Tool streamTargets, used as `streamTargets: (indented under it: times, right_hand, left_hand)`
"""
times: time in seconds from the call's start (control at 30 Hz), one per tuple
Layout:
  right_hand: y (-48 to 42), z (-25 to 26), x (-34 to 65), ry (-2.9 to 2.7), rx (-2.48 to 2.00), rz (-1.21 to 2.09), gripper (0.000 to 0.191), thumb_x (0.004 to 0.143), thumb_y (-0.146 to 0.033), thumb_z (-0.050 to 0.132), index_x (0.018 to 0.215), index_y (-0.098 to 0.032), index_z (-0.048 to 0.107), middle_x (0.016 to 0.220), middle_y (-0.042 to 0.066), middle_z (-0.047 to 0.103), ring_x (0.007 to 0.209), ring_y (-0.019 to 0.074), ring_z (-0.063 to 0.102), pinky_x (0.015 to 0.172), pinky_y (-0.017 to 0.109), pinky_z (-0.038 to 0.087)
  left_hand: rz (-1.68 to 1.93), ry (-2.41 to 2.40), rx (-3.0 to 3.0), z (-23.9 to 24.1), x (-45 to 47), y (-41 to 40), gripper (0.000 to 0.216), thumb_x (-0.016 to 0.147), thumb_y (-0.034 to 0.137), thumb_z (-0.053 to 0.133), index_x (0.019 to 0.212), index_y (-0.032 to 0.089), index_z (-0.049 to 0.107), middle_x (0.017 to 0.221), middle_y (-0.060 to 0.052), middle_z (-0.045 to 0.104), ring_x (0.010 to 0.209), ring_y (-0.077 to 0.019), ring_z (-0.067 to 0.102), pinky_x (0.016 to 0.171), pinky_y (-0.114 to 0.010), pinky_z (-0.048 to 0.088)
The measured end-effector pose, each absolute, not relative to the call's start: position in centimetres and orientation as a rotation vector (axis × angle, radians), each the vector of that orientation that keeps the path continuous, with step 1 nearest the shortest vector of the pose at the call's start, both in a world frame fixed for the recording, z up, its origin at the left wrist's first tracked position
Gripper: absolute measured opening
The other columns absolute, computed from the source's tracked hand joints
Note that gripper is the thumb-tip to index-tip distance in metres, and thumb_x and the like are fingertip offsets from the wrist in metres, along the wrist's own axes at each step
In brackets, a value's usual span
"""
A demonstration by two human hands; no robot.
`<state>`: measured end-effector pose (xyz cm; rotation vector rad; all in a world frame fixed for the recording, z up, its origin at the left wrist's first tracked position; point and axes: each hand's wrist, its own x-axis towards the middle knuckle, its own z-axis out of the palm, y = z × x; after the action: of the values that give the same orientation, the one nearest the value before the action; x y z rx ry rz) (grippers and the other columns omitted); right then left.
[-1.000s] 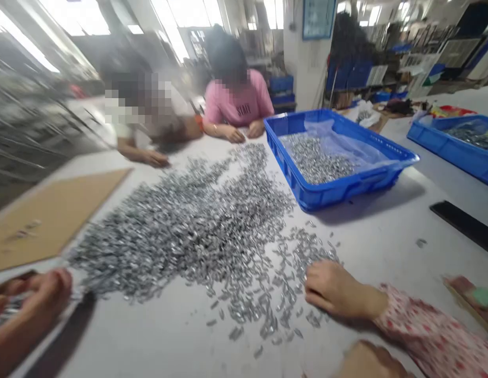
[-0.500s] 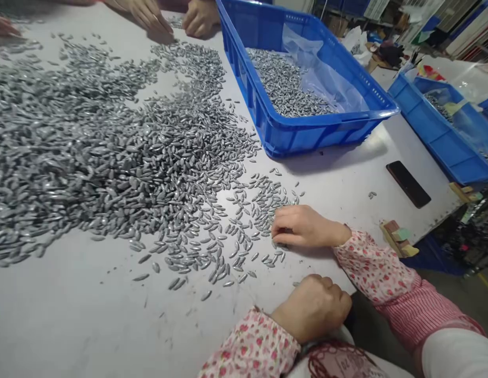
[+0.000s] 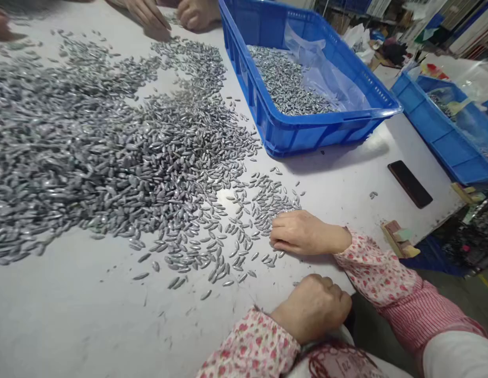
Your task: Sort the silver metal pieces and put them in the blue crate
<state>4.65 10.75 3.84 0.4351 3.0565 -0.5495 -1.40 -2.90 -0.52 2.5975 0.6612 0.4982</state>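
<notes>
A wide heap of small, silvery, seed-shaped metal pieces (image 3: 110,152) covers the white table (image 3: 90,325). My right hand (image 3: 302,233) lies at the heap's near right fringe. Its fingers are curled together and pressed down on a few loose pieces. My left hand (image 3: 314,307) is a closed fist at the table's near edge, knuckles up, and whatever is inside it is hidden. Both wrists wear pink floral sleeves. A blue crate (image 3: 307,134) lined with clear plastic holds more of the same pieces, beyond my right hand.
Other people's hands (image 3: 149,16) rest at the far edge of the heap. A second blue crate (image 3: 444,136) stands at the right. A black phone (image 3: 409,184) and a small block with coloured tabs (image 3: 397,239) lie near the table's right edge.
The view has dropped from the people across the table to my hands. In the last half second my right hand slid slightly toward me over the loose pieces. The left fist stayed put.
</notes>
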Motion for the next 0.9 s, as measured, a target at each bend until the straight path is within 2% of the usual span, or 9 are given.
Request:
streamTargets:
  times: [0.2, 0.3, 0.47, 0.73, 0.9]
  right_hand:
    - [10.2, 3.9, 4.1, 3.082, 0.329, -0.704, 0.023, 0.099, -0.029, 0.049, 0.087, -0.017, 0.063, 0.084, 0.002, 0.059, 0.080, 0.0143, 0.049, 0.071, 0.027, 0.035]
    - [9.6, 3.5, 3.7, 3.080, 0.266, -0.631, 0.026, 0.099, -0.035, 0.051, 0.086, -0.017, 0.064, 0.084, 0.003, 0.060, 0.080, 0.0155, 0.049, 0.068, 0.028, 0.033]
    - [9.3, 3.3, 3.6, 3.099, 0.361, -0.500, 0.028, 0.101, -0.028, 0.045, 0.083, -0.015, 0.062, 0.082, 0.004, 0.060, 0.076, 0.0154, 0.047, 0.067, 0.029, 0.031]
    - [9.3, 3.3, 3.4, 3.114, 0.621, -0.571, 0.024, 0.099, -0.028, 0.048, 0.083, -0.016, 0.062, 0.082, 0.004, 0.061, 0.076, 0.0155, 0.048, 0.069, 0.030, 0.032]
    - [9.1, 3.4, 3.5, 3.087, 0.290, -0.635, 0.028, 0.094, -0.042, 0.057, 0.082, -0.017, 0.062, 0.079, 0.002, 0.060, 0.076, 0.0156, 0.048, 0.065, 0.029, 0.031]
  left_hand:
    - [0.540, 0.663, 2.598, -0.6, -1.4, -2.9, 0.015, 0.095, 0.016, 0.053, 0.079, 0.015, 0.056, 0.071, -0.003, 0.062, 0.062, -0.0194, 0.059, 0.052, -0.031, 0.043]
    - [0.585, 0.662, 2.607, -0.7, -1.5, -2.9, 0.017, 0.095, 0.015, 0.051, 0.079, 0.015, 0.056, 0.069, -0.003, 0.061, 0.059, -0.0188, 0.058, 0.049, -0.032, 0.040]
    - [0.595, 0.675, 2.602, -0.7, -1.5, -2.9, 0.016, 0.094, 0.015, 0.051, 0.079, 0.015, 0.055, 0.070, -0.003, 0.061, 0.059, -0.0189, 0.057, 0.048, -0.033, 0.038]
    - [0.611, 0.671, 2.605, -0.7, -1.5, -3.0, 0.016, 0.094, 0.017, 0.054, 0.078, 0.015, 0.055, 0.069, -0.003, 0.061, 0.059, -0.0191, 0.057, 0.048, -0.033, 0.039]
    - [0.650, 0.669, 2.631, -0.9, -1.5, -3.0, 0.015, 0.093, 0.014, 0.054, 0.078, 0.015, 0.055, 0.070, -0.004, 0.061, 0.059, -0.0188, 0.058, 0.048, -0.031, 0.038]
